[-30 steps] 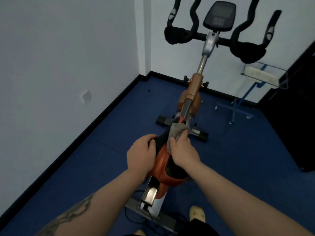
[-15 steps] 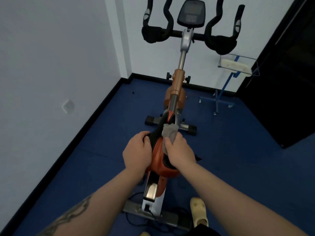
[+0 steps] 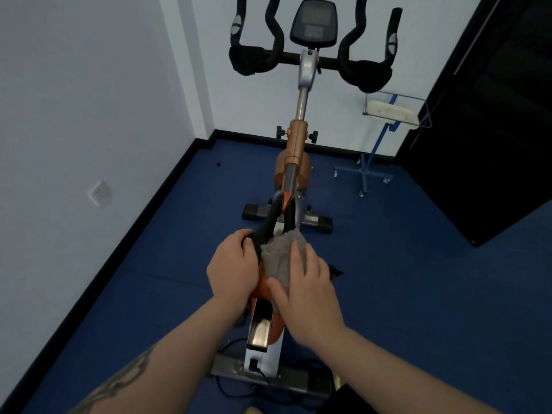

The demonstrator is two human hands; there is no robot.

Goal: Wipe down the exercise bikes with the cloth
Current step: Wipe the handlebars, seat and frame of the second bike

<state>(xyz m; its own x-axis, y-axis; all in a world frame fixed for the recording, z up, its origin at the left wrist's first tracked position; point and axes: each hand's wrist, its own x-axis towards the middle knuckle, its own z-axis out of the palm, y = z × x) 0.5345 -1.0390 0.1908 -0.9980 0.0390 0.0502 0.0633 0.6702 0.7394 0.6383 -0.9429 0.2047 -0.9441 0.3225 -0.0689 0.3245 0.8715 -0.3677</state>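
Note:
An orange and silver exercise bike [image 3: 294, 150] stands in front of me, with black handlebars [image 3: 367, 73] and a display [image 3: 313, 23] at the top. Its orange and black saddle [image 3: 261, 282] lies under my hands. My left hand [image 3: 231, 268] grips the saddle's left side, fingers curled over the black edge. My right hand [image 3: 307, 282] presses a grey cloth [image 3: 279, 258] flat onto the saddle's top, fingers fairly straight and thumb on the cloth's near edge.
White walls meet in a corner at the left, with a wall socket [image 3: 100, 193]. A blue stand with a wire basket [image 3: 394, 110] is at the right of the bike. A black cabinet [image 3: 490, 121] fills the right side. The floor is blue carpet [image 3: 418, 279].
My right hand has drawn the cloth back from the saddle's nose onto its wider part and spread it out. My left hand keeps its grip. The view has shifted rightwards.

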